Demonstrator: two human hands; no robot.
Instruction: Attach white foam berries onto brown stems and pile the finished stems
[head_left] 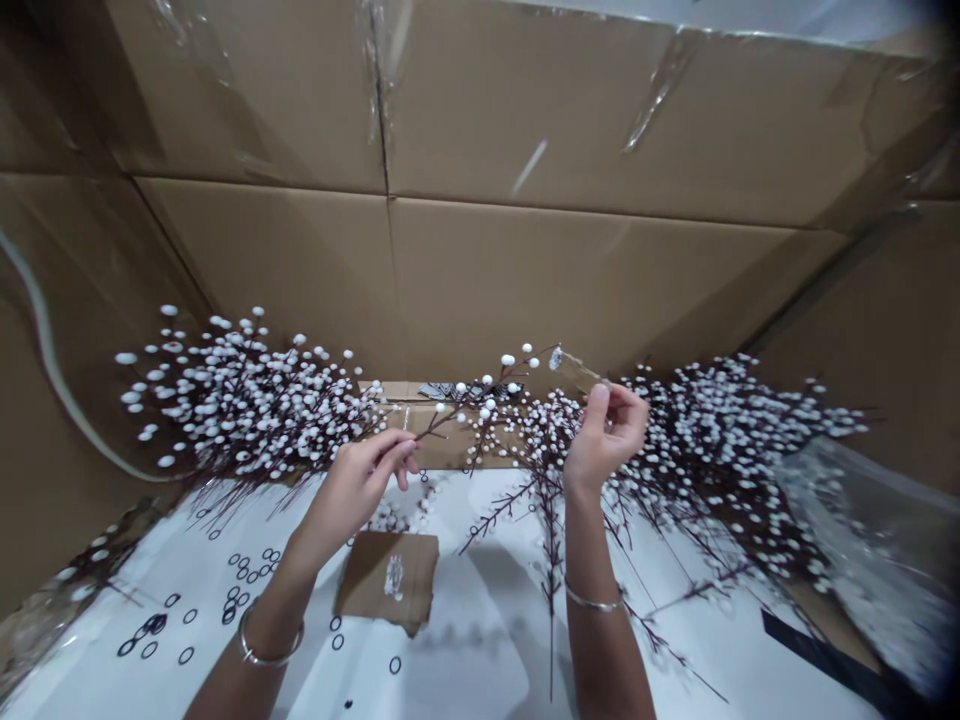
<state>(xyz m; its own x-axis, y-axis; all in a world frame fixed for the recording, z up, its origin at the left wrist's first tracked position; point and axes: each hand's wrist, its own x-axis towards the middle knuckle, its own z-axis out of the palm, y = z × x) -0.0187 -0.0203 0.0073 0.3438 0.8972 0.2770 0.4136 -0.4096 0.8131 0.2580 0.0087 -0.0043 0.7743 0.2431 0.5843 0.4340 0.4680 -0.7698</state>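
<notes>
Your right hand (606,438) pinches a narrow brown cardboard strip (576,372) between thumb and fingers, your left hand (358,488) has its fingers pressed together on the stem end of a thin brown white-berried artificial branch (469,410), both above a white desk (442,640) dotted with small black rubber rings (394,665).

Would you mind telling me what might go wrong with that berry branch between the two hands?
The thin berry branch by the left hand could snag on the dense white-berry sprays beside it, perhaps shedding berries. The right hand, pinching a cardboard strip, might lose it. Loose black rings on the white surface could get knocked and scatter.
</notes>
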